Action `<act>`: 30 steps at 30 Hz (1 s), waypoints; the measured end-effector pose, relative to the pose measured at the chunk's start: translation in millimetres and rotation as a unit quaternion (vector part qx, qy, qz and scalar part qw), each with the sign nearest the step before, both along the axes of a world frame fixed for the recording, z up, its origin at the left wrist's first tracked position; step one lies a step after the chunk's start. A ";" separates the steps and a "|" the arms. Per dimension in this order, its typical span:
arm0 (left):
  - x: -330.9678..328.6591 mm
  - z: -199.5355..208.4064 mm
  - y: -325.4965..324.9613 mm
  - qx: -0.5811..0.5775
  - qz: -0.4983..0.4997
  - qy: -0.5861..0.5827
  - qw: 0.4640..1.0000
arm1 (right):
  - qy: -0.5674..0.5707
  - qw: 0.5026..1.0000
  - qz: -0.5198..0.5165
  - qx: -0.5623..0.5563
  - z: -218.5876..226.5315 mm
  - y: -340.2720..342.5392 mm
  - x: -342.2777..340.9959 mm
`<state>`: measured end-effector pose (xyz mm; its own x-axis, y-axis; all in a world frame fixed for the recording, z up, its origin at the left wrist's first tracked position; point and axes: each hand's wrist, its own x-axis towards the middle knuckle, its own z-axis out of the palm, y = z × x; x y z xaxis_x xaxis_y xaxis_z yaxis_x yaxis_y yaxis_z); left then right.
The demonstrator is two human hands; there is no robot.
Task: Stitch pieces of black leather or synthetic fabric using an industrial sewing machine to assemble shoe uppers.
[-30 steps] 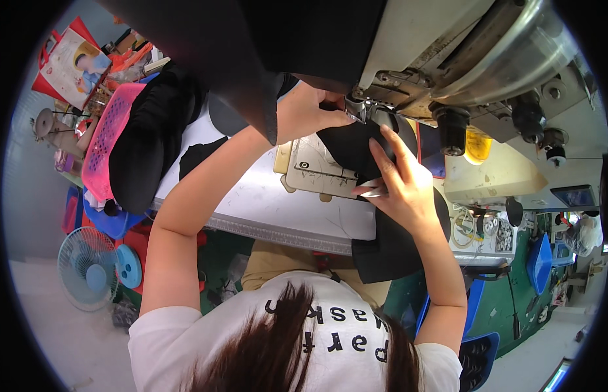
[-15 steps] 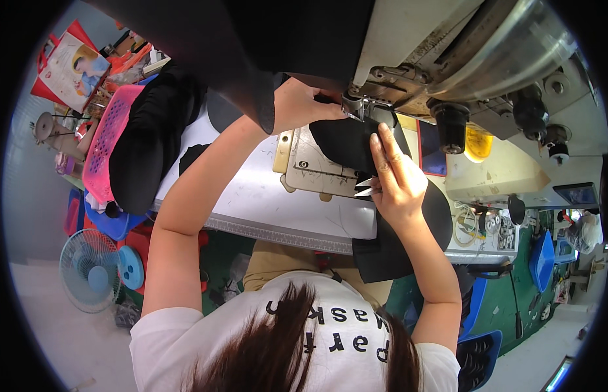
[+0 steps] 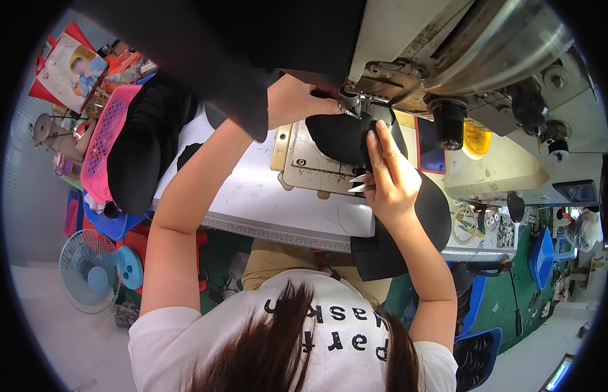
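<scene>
A curved black fabric piece [image 3: 333,140] lies on the sewing machine's metal plate [image 3: 320,173], its far edge at the presser foot [image 3: 356,104]. My left hand [image 3: 298,104] is at that edge, thumb reaching toward the foot; it seems to pinch the cloth, though its other fingers are mostly hidden. Two outstretched fingers of my right hand [image 3: 394,176] press the fabric just right of the foot. Tucked in the same hand is a pair of thread snips [image 3: 361,185], blades pointing left. More black fabric [image 3: 382,255] hangs over the table's front edge below my right wrist.
The machine head [image 3: 408,72] overhangs my hands. At the left, a pink basket [image 3: 111,140] holds black pieces beside a blue fan [image 3: 95,271]. A ruler strip [image 3: 278,234] runs along the white table's front edge. Blue bins [image 3: 477,356] stand low at the right.
My right hand has shifted slightly left along with the cloth under its fingers. The left thumb now looks straighter at the fabric edge. The whole view has moved a little.
</scene>
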<state>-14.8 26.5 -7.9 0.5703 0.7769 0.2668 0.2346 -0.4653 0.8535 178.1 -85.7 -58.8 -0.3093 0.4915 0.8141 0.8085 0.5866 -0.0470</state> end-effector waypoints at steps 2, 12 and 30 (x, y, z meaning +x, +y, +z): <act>0.7 4.4 -1.8 -0.014 0.008 0.023 1.000 | -0.003 1.000 -0.004 0.001 -0.1 -0.4 -0.1; 1.0 18.2 -4.2 -0.019 0.004 0.039 0.999 | -0.010 1.000 -0.010 -0.024 6.8 -2.3 -1.1; -9.1 -55.6 -32.0 0.562 0.146 0.006 0.814 | 0.003 0.996 0.084 -0.001 9.5 -6.5 21.2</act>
